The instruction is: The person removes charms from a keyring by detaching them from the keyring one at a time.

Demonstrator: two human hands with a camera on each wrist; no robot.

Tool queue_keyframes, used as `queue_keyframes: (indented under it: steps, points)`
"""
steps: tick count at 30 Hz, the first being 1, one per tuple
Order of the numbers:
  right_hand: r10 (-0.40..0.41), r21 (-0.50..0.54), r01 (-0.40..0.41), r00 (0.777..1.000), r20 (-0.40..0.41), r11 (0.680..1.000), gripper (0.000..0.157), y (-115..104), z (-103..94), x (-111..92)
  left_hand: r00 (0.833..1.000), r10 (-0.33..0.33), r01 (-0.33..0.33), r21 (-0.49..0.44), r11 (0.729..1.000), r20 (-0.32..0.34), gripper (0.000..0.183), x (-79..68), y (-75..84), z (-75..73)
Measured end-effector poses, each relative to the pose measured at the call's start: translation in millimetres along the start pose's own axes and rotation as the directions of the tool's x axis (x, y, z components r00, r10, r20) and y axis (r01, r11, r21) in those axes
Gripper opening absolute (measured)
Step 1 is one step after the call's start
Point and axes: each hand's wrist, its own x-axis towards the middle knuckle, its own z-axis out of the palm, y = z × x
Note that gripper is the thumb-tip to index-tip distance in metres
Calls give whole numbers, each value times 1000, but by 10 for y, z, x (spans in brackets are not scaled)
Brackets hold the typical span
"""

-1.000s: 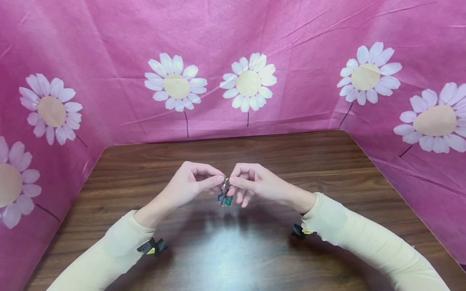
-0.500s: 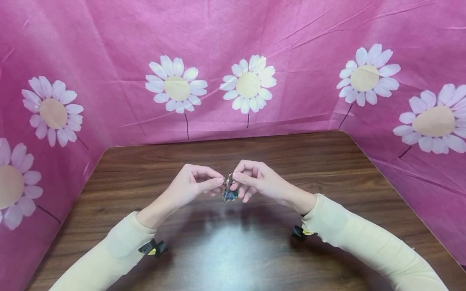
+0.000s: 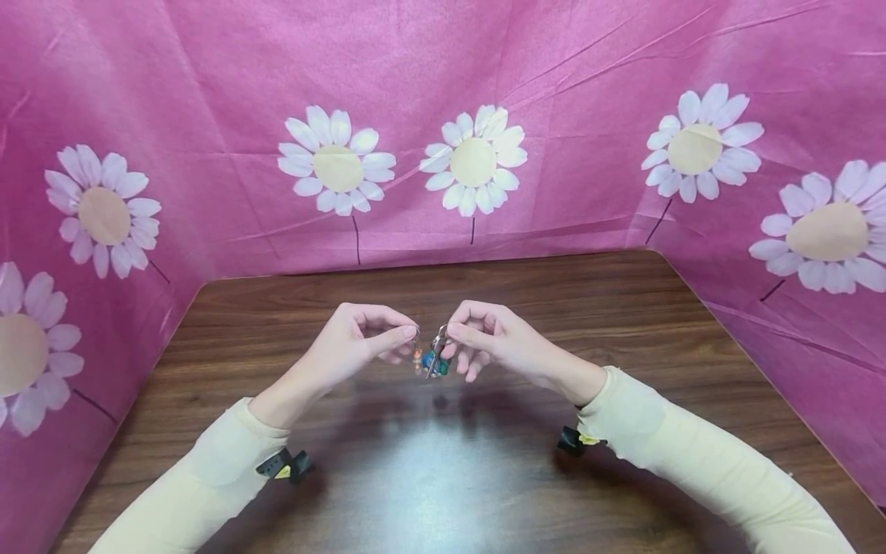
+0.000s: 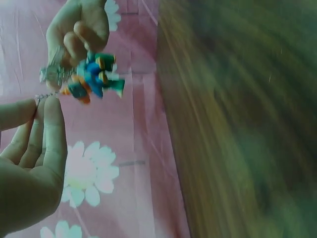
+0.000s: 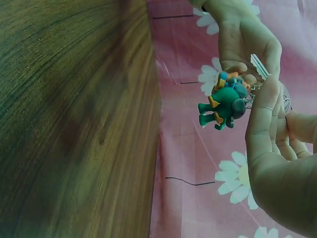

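My left hand (image 3: 349, 342) pinches a short chain (image 4: 45, 95) between thumb and forefinger. A small orange figure charm (image 3: 418, 360) hangs from it. Facing it, my right hand (image 3: 501, 342) pinches a metal key ring (image 3: 441, 334). A key (image 5: 258, 66) and figure charms, one green (image 5: 225, 103) and one blue (image 4: 92, 75), hang on that side. Both hands are in the air over the table, a small gap between their fingertips. Whether the orange charm's chain is still linked to the ring cannot be told; the wrist views overlap the charms.
The brown wood-grain table (image 3: 554, 477) lies below the hands. Pink cloth (image 3: 228, 115) with white daisies stands along its back and sides. A dark device (image 3: 287, 465) sits under the left cuff, another (image 3: 574, 440) under the right.
The hands have drawn slightly apart, the left moving left and a little up. The orange charm now shows apart from the key and the other charms, which shifted slightly right.
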Motion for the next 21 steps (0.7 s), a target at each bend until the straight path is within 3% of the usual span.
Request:
queue_keyframes:
  steps: [8,12,16,21]
  points:
    - [12,30,-12,1000,-10,999,14,-1,-36,-21,998,-1,1,-5,1000,-63,24,121,-112,-336]
    - [21,46,-21,1000,-8,999,14,6,-51,-33,991,-78,72,-62,995,-109,30,204,-293,-547]
    - [35,57,-35,999,-5,998,13,9,-63,-38,973,-175,161,-99,982,-151,32,263,-501,-757]
    - [49,54,-49,999,-6,997,13,4,-69,-45,956,-263,250,-107,962,-132,33,249,-701,-950]
